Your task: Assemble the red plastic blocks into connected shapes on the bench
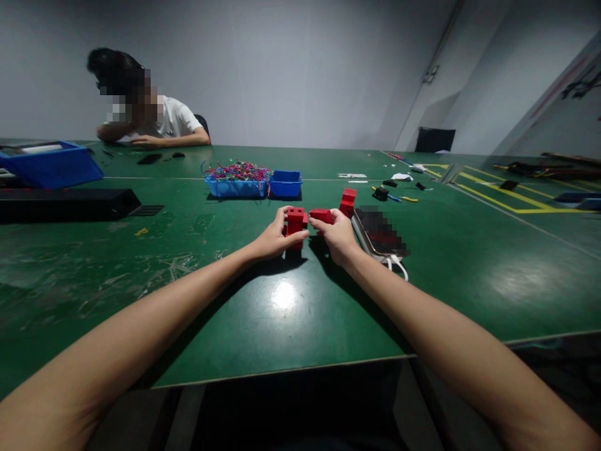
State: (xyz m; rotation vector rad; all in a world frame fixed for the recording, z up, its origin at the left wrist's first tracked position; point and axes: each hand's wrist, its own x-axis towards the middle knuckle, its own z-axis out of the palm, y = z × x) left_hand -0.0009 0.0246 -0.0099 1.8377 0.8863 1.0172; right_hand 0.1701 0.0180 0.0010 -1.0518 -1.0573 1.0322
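Fingers of my left hand [273, 239] are wrapped round an upright red block [295, 220] with two round holes in its top. Facing it, my right hand [342, 237] grips a smaller red piece [321, 215], its tip pointing toward the block. A narrow gap seems to lie between the two, though I cannot tell whether they touch. Just behind my right hand stands another red block [348, 202]. To the right of that hand lies a phone [379, 232] on a pale, thick slab with a white cable [397, 266] plugged in.
Behind my hands sit a blue bin heaped with coloured wires [239, 178] and a smaller blue bin [286, 184]. Pliers [404, 198] and scraps lie right. At left are a long black case [66, 204] and a blue crate [51, 166]. A person [154, 119] sits across the green table [263, 338].
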